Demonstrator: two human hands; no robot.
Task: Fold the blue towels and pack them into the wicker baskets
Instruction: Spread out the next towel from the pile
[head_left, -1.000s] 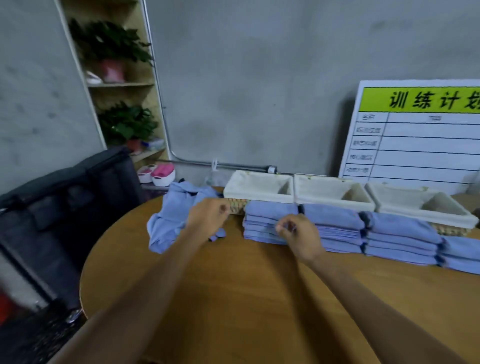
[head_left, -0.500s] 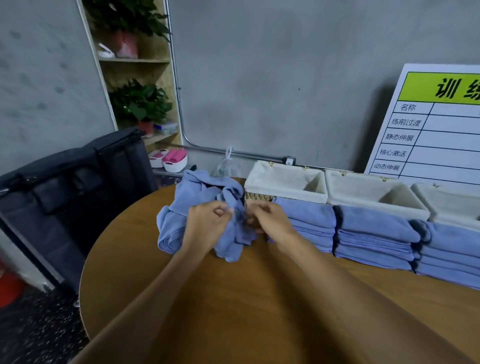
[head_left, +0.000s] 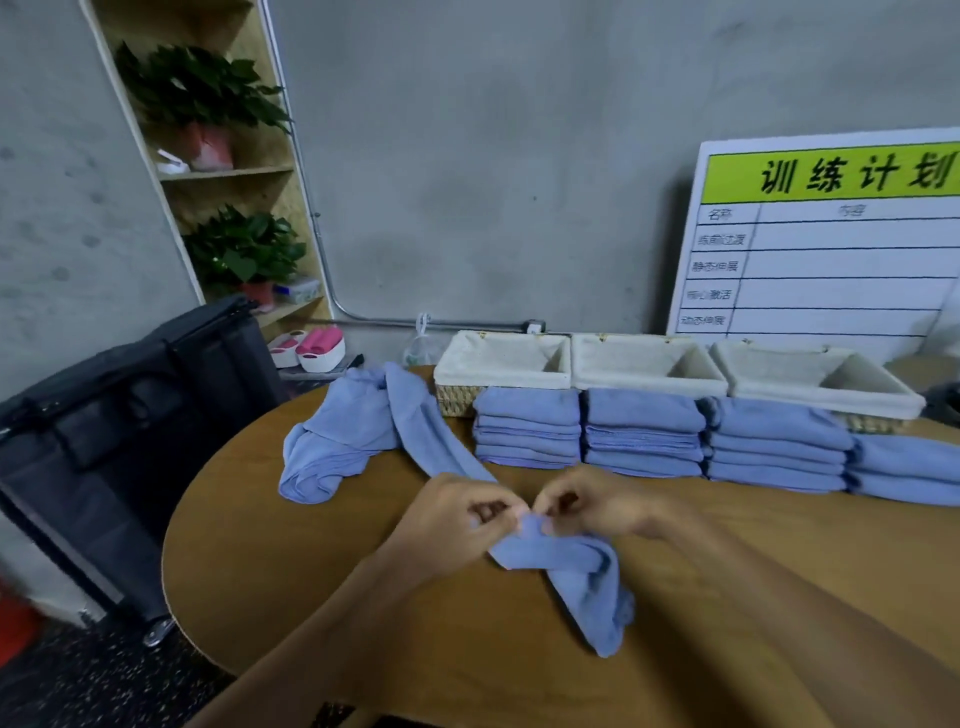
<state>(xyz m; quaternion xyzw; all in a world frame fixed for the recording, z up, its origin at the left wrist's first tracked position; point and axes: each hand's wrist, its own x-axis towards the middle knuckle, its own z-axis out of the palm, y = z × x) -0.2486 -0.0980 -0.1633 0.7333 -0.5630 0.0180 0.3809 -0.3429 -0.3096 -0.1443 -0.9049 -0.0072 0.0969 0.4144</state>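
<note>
Both hands, left (head_left: 457, 525) and right (head_left: 587, 512), pinched one rumpled blue terry towel (head_left: 582, 577) near the round wooden bench (head_left: 291, 545) edge; spreading corners flat first would likely fold cleaner.

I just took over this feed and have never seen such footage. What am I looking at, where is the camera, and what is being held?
There is no machine here: a person works bare-handed, filmed by a wide-angle camera on their head that looks down at a round wooden table. The left hand and right hand both pinch one edge of a blue towel that trails across the tabletop. Behind lie a loose towel heap, folded towel stacks and three lined wicker baskets against the wall.
</note>
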